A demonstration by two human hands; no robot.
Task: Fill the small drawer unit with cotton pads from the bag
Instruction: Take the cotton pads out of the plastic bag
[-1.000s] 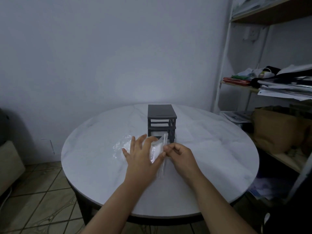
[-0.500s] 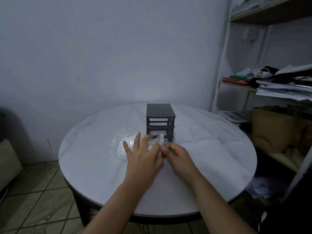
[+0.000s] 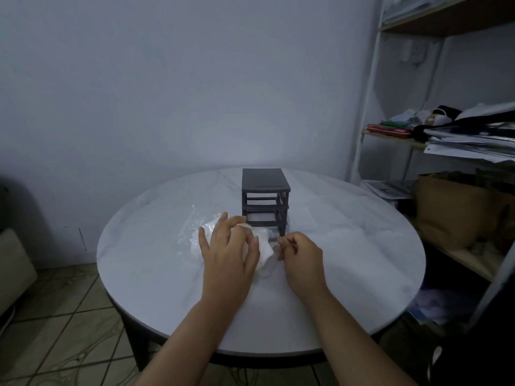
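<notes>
Only the person's two arms showed, each visible from the lower edge of the view to the fingertips. The left forearm (image 3: 195, 330) and the right forearm (image 3: 348, 330) were bare skin along all of that length. The left grip (image 3: 231, 252) was a bare hand with a short, plain thumbnail; its fingertips (image 3: 223, 218) were slightly blurred. The right grip (image 3: 302, 257) was likewise a bare hand, seen mostly as its back and knuckles.
</notes>
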